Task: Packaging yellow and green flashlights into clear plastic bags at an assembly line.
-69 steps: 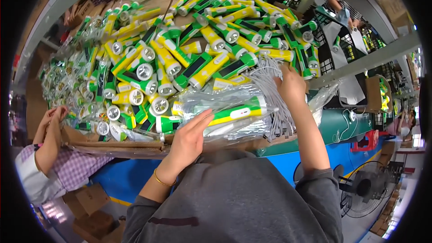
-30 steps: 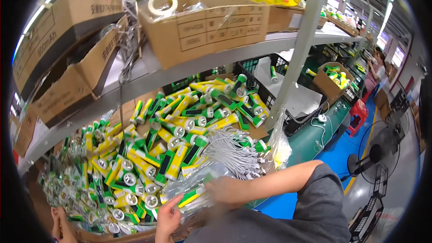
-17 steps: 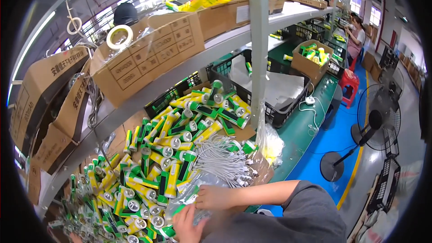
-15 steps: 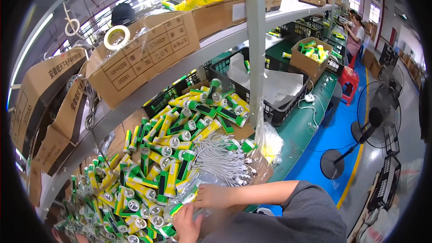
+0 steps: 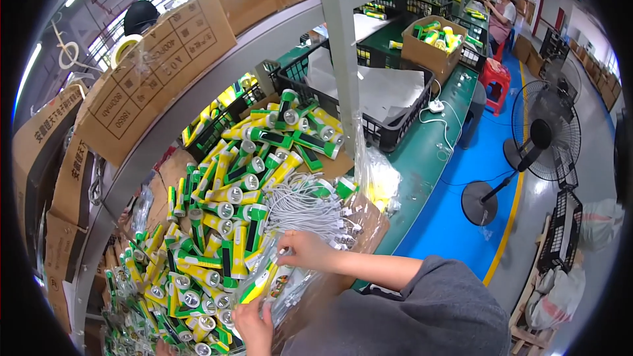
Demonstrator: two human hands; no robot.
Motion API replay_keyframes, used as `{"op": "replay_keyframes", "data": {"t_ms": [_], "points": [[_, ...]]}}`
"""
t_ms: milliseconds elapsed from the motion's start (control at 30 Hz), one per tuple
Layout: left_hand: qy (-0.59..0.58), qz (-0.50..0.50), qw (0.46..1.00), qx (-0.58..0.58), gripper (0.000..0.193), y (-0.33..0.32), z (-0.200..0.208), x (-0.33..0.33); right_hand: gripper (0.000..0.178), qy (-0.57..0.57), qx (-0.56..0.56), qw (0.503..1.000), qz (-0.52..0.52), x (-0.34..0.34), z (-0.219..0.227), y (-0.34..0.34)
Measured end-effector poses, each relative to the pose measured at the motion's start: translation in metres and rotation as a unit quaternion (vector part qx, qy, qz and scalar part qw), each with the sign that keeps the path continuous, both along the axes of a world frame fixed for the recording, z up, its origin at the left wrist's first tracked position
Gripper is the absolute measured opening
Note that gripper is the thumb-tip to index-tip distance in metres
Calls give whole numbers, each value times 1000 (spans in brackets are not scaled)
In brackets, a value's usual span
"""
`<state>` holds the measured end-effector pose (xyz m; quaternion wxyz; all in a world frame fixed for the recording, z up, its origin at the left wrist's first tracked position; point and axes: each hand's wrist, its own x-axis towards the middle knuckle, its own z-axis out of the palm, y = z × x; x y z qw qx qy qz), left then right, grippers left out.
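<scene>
My left hand (image 5: 254, 327) grips the lower end of a yellow and green flashlight (image 5: 262, 283) at the lower middle. Clear plastic film lies about this flashlight. Above it, my right hand (image 5: 308, 250) is closed in a pinch near the flashlight's far end. A small white bit shows at those fingertips, too small to name. Just beyond the right hand lies a bundle of white cables (image 5: 300, 207) with plugs at their ends. To the left spreads a large heap of flashlights (image 5: 221, 227), some of them in clear bags at the near left.
A metal post (image 5: 339, 59) and a shelf with cardboard boxes (image 5: 155, 72) stand over the bench. Behind the heap sits a black crate (image 5: 389, 135) with white sheets, beside a carton of flashlights (image 5: 422, 53). A fan (image 5: 541, 135), a red stool (image 5: 494, 79) and a seated person are at right.
My hands have moved apart: the right is up and away from the left, baring more of the flashlight between them. The whole view has shifted, so the bench sits further left.
</scene>
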<state>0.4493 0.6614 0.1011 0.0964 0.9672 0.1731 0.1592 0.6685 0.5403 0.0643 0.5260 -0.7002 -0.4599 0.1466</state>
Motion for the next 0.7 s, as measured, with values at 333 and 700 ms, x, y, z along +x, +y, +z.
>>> {"op": "replay_keyframes", "data": {"t_ms": [333, 700], "points": [[-252, -58, 957, -132, 25, -30, -7, 49, 17, -77, 142, 986, 50, -34, 4, -17], [-214, -32, 974, -62, 19, -30, 9, 47, 17, -10, 89, 994, 70, -42, 19, -15]]}}
